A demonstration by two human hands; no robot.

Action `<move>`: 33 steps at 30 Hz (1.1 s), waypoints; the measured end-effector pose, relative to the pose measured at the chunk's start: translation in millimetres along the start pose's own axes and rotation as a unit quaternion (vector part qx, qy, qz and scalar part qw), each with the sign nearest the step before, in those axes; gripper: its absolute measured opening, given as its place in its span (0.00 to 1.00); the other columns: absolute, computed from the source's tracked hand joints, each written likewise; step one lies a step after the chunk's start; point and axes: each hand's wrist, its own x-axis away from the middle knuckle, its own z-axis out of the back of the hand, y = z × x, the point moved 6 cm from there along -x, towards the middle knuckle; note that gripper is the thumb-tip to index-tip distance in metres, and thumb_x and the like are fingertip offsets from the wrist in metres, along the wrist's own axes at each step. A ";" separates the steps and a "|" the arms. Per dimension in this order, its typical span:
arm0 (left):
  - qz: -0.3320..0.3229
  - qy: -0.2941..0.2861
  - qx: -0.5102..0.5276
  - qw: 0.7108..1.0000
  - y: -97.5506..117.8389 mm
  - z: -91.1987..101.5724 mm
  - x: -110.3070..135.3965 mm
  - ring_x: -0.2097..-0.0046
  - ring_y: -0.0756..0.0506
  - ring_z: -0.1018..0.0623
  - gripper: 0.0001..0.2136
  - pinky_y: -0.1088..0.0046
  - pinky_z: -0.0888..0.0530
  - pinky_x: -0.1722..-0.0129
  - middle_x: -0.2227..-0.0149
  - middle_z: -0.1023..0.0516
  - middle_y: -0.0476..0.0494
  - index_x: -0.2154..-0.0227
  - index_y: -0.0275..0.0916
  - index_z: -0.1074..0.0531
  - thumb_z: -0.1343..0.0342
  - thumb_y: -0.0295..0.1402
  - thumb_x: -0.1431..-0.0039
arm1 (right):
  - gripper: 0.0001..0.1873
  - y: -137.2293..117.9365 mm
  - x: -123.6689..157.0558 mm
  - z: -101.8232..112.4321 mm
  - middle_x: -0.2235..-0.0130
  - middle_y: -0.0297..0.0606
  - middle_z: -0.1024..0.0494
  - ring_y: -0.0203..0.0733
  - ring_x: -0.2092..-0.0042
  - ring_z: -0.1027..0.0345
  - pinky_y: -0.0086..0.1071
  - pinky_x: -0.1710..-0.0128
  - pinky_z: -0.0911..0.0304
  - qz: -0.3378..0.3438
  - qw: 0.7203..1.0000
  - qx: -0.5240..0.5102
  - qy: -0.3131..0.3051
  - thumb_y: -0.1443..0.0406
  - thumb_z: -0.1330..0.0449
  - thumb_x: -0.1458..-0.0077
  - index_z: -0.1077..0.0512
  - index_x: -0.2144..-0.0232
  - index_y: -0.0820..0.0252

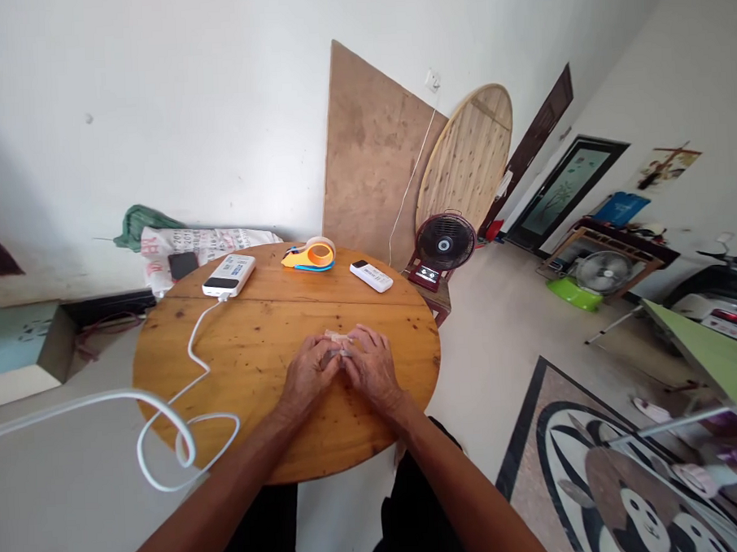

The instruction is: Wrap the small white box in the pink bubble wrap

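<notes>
My left hand (307, 375) and my right hand (373, 368) meet over the near middle of the round wooden table (255, 346). Between their fingertips is a small crumpled piece of clear, whitish plastic (338, 339). Both hands have their fingers bent and pressed in on it, and they hide most of it. Beyond them lies an orange tape dispenser (310, 254) with a blue edge and a roll of tape. To its right is a small white box-shaped device (372, 276) with a dark end.
A white power bank (229, 275) sits at the table's far left, its white cable (191, 341) looping over the left edge. Behind the table, a wooden board (375, 145) leans on the wall. A dark fan (445, 242) stands on a chair at the right.
</notes>
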 end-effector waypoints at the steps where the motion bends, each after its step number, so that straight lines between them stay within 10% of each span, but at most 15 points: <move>1: 0.001 0.001 0.000 1.000 0.1 0.0 0.1 0.56 0.44 0.27 0.06 0.64 0.28 0.54 0.60 0.28 0.44 0.65 0.41 0.28 0.48 0.32 0.45 | 0.12 0.1 0.6 -0.5 0.50 0.42 0.30 0.48 0.44 0.44 0.42 0.47 0.48 0.001 1.000 -0.006 0.000 0.67 0.45 0.44 0.31 0.56 0.57; 16: 0.074 0.105 0.036 0.991 -4.1 20.1 2.3 0.65 0.48 0.29 0.04 0.76 0.33 0.72 0.68 0.32 0.47 0.70 0.41 0.34 0.51 0.28 0.49 | 0.18 23.1 31.7 11.9 0.44 0.46 0.36 0.49 0.43 0.41 0.44 0.46 0.45 -0.100 0.985 -0.100 0.098 0.63 0.42 0.46 0.36 0.53 0.57; 22: 0.124 0.102 0.099 0.982 -14.3 16.2 3.8 0.65 0.47 0.28 0.06 0.72 0.30 0.64 0.68 0.29 0.48 0.70 0.39 0.32 0.50 0.30 0.52 | 0.17 27.5 32.4 13.5 0.44 0.46 0.36 0.48 0.43 0.41 0.45 0.44 0.44 -0.117 0.975 -0.151 0.114 0.64 0.42 0.46 0.36 0.53 0.56; 33: 0.280 0.099 0.306 0.904 -18.5 15.2 6.0 0.75 0.51 0.30 0.06 0.78 0.33 0.75 0.78 0.28 0.53 0.76 0.38 0.31 0.45 0.33 0.60 | 0.13 38.6 32.9 7.1 0.46 0.45 0.33 0.47 0.43 0.41 0.45 0.42 0.45 -0.193 0.961 -0.176 0.094 0.67 0.44 0.47 0.33 0.57 0.57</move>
